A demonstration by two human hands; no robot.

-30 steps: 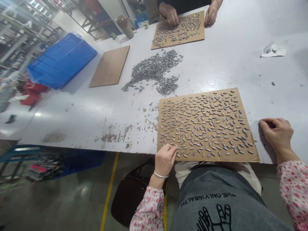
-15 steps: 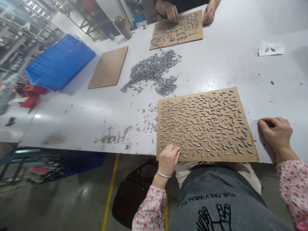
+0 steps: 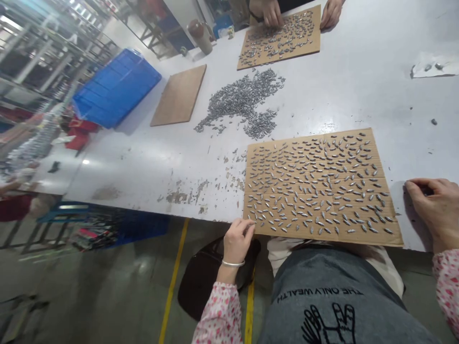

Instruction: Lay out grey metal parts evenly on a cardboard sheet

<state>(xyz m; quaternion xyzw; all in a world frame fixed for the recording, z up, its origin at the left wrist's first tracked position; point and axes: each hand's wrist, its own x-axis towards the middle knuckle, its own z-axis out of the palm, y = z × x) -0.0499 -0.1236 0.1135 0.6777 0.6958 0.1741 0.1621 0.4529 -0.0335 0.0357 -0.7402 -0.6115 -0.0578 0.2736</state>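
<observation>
A cardboard sheet point(image 3: 392, 234) lies on the table in front of me, covered in rows of small spindle-shaped grey metal pieces point(image 3: 315, 186). My left hand point(image 3: 237, 241) rests at its near edge, fingertips pinched on the card among the pieces. My right hand point(image 3: 435, 205) lies curled on the white table point(image 3: 143, 177) beyond the card's right edge, something dark showing under its fingers. A loose pile of the pieces point(image 3: 244, 100) lies farther off. Across the table, a co-worker's hands point(image 3: 297, 12) flank a second, more crowded card point(image 3: 314, 33).
A bare brown board point(image 3: 179, 95) lies left of the pile, and a blue plastic crate point(image 3: 116, 88) sits beyond it. A paper scrap point(image 3: 433, 66) lies at far right. A bottle point(image 3: 200, 37) stands at the far edge. Flaking patches mark the table near me.
My left hand has slid left along the card's near edge. The whole view has shifted right and tilted a little. The co-worker's hands stay on their card.
</observation>
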